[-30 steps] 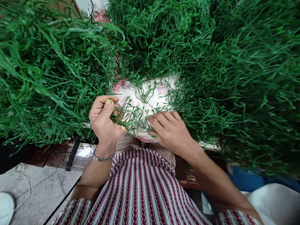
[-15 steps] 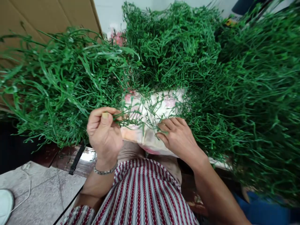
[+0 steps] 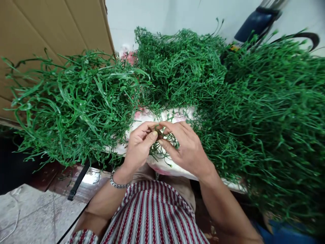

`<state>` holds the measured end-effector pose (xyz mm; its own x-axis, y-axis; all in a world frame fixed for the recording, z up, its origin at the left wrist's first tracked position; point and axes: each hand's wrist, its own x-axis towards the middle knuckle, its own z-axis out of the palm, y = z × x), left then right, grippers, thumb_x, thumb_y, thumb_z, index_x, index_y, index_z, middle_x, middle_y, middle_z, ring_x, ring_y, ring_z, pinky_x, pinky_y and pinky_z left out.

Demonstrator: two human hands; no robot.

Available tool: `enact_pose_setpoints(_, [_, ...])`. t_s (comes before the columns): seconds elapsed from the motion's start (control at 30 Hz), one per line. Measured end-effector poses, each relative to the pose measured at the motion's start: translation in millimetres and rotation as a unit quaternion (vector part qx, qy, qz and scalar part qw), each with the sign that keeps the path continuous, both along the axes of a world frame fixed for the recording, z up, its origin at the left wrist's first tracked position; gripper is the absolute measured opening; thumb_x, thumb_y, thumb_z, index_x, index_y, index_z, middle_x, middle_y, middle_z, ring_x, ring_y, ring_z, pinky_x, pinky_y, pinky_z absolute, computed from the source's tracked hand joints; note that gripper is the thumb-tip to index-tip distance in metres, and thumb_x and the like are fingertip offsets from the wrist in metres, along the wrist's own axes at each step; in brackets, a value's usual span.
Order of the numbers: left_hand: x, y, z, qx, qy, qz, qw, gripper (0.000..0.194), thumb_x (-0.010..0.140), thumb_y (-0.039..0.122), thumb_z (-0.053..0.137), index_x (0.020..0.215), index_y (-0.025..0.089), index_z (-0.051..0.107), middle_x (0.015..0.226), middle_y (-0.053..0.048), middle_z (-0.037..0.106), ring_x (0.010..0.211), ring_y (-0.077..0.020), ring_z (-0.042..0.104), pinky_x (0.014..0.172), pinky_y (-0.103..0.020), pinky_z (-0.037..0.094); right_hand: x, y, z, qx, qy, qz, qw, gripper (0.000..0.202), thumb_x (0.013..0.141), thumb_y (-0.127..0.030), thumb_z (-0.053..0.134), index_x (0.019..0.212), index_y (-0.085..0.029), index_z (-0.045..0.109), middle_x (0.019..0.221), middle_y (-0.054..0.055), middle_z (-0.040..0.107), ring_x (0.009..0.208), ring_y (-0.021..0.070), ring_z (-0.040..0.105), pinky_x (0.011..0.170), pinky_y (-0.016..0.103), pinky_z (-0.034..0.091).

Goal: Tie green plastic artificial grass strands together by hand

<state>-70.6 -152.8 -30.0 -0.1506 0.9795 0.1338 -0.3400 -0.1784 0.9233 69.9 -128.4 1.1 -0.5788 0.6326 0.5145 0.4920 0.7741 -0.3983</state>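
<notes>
Both hands are together over the floral cloth (image 3: 162, 166), fingertips meeting or nearly so. Left hand (image 3: 138, 149): thumb and index pinched on thin green stems (image 3: 172, 139), other fingers curled. Right hand (image 3: 189, 149): part-curled, thumb and index apart at the same stems; can't tell if it has a grip, contact point is too small and partly hidden. Stems sit between the hands, loose ends hanging below the fingertips and under the right palm.

Three green heaps around the work spot: left heap (image 3: 76, 105) with broader, glossier strands, back heap (image 3: 180, 67), right heap (image 3: 269, 118) of finer stems, reaching close to the right forearm. Metal bracelet (image 3: 120, 184) on left wrist. Cardboard (image 3: 58, 30) behind the left heap. Dark blue object (image 3: 254, 27) behind the right one, can't tell what.
</notes>
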Motion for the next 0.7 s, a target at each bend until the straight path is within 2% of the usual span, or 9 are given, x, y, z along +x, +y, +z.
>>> enact_pose_setpoints(0.17, [3,-9,-11.1,0.007,0.070,0.011,0.997,0.035,0.076,0.010,0.053,0.108,0.023,0.053,0.092,-0.002,0.059,0.084,-0.0123,0.057,0.075,-0.024,0.045,10,0,-14.0,-0.040,0.077,-0.038,0.996,0.024,0.082,-0.020,0.055,0.107,-0.018,0.056,0.080,0.004,0.060,0.083,0.0193,0.053,0.078,0.038,0.044])
enact_pose_setpoints(0.33, [0,-18,-12.8,0.036,0.230,0.016,0.972,0.021,0.075,0.007,0.049,0.091,0.018,0.059,0.089,-0.004,0.057,0.087,-0.0155,0.054,0.081,-0.028,0.043,15,-7,-20.6,-0.078,0.125,-0.038,0.988,0.010,0.081,-0.017,0.056,0.090,-0.020,0.057,0.078,0.002,0.059,0.082,0.0177,0.052,0.078,0.037,0.043])
enact_pose_setpoints(0.4, [0,-20,-11.2,0.064,0.276,0.053,0.958,0.020,0.074,0.008,0.050,0.090,0.017,0.059,0.088,-0.004,0.056,0.086,-0.0163,0.053,0.079,-0.029,0.043,15,-9,-23.5,-0.087,0.135,-0.043,0.986,0.007,0.081,-0.018,0.056,0.088,-0.020,0.056,0.078,0.002,0.059,0.082,0.0179,0.053,0.078,0.037,0.044])
enact_pose_setpoints(0.47, [0,-23,-9.7,0.092,0.307,0.102,0.942,0.021,0.074,0.009,0.053,0.092,0.018,0.059,0.088,-0.004,0.055,0.086,-0.0166,0.053,0.078,-0.029,0.042,15,-12,-26.4,-0.097,0.139,-0.055,0.984,0.006,0.080,-0.019,0.057,0.086,-0.020,0.056,0.079,0.002,0.058,0.082,0.0179,0.054,0.076,0.036,0.045])
enact_pose_setpoints(0.53, [2,-25,-8.9,0.112,0.336,0.126,0.927,0.019,0.074,0.010,0.055,0.092,0.018,0.058,0.086,-0.003,0.055,0.084,-0.0162,0.052,0.075,-0.029,0.042,15,-15,-29.1,-0.104,0.137,-0.072,0.982,0.006,0.080,-0.020,0.057,0.085,-0.020,0.055,0.078,0.002,0.058,0.079,0.0171,0.055,0.073,0.034,0.045])
enact_pose_setpoints(0.63, [6,-28,-9.5,0.117,0.366,0.120,0.915,0.012,0.075,0.011,0.056,0.085,0.018,0.058,0.079,-0.002,0.054,0.078,-0.0151,0.052,0.072,-0.029,0.041,14,-21,-32.3,-0.114,0.133,-0.077,0.981,0.006,0.080,-0.021,0.057,0.085,-0.020,0.054,0.076,0.001,0.059,0.074,0.0149,0.056,0.070,0.031,0.046])
enact_pose_setpoints(0.7, [7,-30,-10.9,0.110,0.358,0.124,0.919,0.009,0.075,0.011,0.056,0.080,0.018,0.056,0.076,-0.001,0.054,0.076,-0.0147,0.051,0.072,-0.029,0.040,13,-24,-33.5,-0.117,0.131,-0.068,0.982,0.006,0.080,-0.021,0.057,0.084,-0.020,0.054,0.075,0.000,0.059,0.072,0.0142,0.056,0.068,0.029,0.046])
